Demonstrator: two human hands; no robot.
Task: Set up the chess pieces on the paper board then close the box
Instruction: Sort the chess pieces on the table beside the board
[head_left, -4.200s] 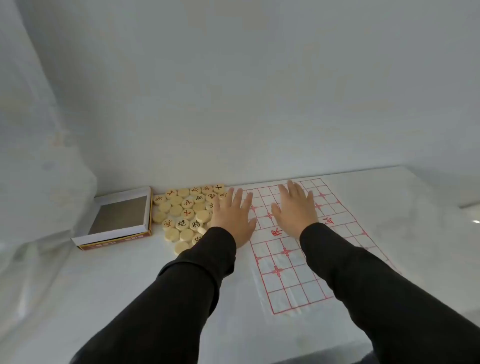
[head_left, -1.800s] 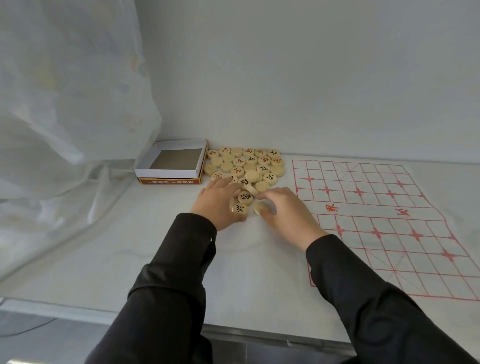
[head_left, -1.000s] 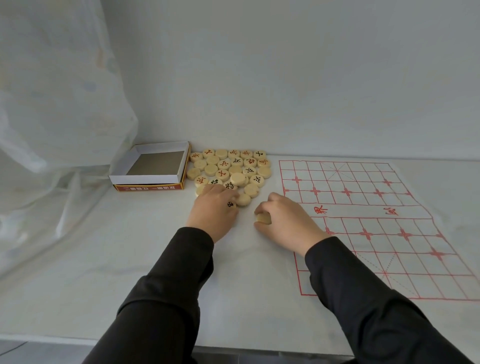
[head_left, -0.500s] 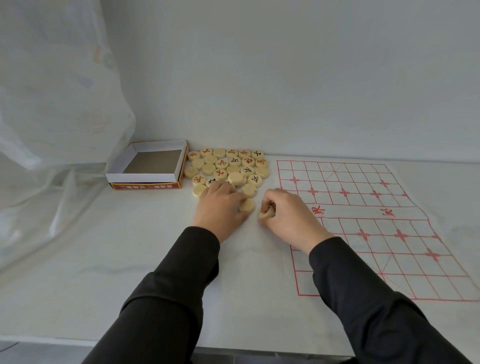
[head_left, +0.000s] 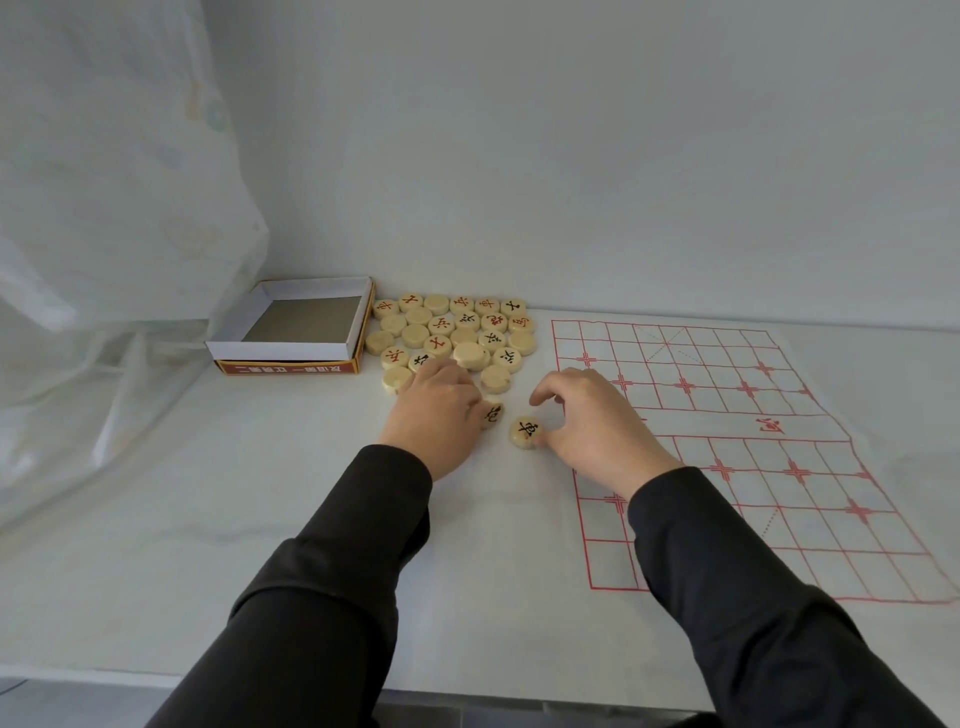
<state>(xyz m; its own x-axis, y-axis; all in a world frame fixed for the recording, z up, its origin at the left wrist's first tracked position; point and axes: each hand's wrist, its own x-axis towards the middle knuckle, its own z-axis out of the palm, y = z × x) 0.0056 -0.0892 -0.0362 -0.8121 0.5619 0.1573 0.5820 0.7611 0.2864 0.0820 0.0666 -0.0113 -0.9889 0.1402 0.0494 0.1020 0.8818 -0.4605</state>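
**Both hands at the near rim of the piece pile, board at 3 o'clock**

The pale wall (head_left: 571, 156) closes the far side at 12 o'clock. A sheer curtain (head_left: 114, 208) hangs at 9 o'clock and drapes down onto the white surface (head_left: 208, 519). The surface's near edge runs across at 6 o'clock, under the dark sleeves. A wide white stretch of it lies between that edge, the curtain and the hands.

The paper board (head_left: 753, 447), with its red grid, lies flat at 3 o'clock of the hands. Its right side runs out of view.

The box (head_left: 288, 368) sits open at 10 o'clock, with white walls, a grey floor and a red band on its near side. Just beside the box's 3 o'clock wall is the pile of pieces (head_left: 452, 332), round discs lying between box and board. Some show red or black characters and others show blank backs.

The left hand (head_left: 436, 410) lies palm down over the pile's 6 o'clock rim, fingers relaxed on the discs. At its thumb side it touches a partly hidden black-marked disc (head_left: 492, 414).

The right hand (head_left: 592, 421) hovers at the board's 9 o'clock edge, fingers loosely curled and the forefinger raised. It clasps nothing, and its thumb touches the 3 o'clock side of a lone disc (head_left: 525, 431). That disc lies flat between the two hands, its black character facing up.
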